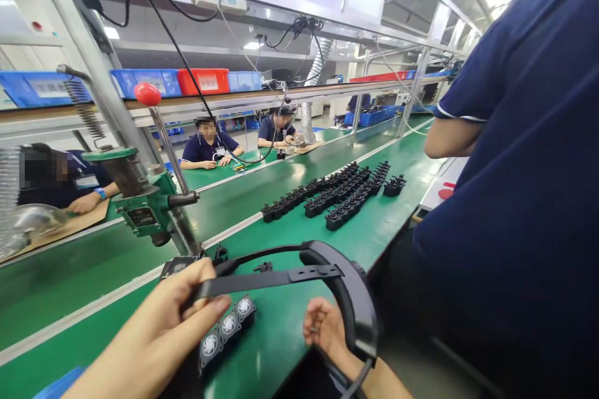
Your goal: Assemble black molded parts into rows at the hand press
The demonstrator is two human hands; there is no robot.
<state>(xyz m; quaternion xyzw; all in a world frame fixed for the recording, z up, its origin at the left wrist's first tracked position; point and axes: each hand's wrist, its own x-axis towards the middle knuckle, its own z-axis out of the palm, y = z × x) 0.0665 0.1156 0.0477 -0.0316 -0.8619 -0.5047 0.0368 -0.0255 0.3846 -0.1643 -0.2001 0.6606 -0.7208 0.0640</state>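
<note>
My left hand (163, 318) is closed around the strap of a black headset head strap (358, 299), with the thumb pressed along it. The strap loop reaches right to a thick padded rear part, from which a cable hangs at the bottom. My right hand (322, 326) is behind that padded part, beside its inner edge, with fingers curled in and nothing visible in them; the padded part hides some of the wrist. Beneath the strap, on the green bench (276, 349), lies a row of three small black fans (228, 325) with white swirl faces, near my left thumb.
Several rows of black parts (346, 196) stand farther along the bench. A green press (147, 206) with a red-knobbed lever (148, 95) rises at left. A co-worker in dark blue (524, 187) stands close on the right; others sit across the line. Bins (203, 81) line a shelf.
</note>
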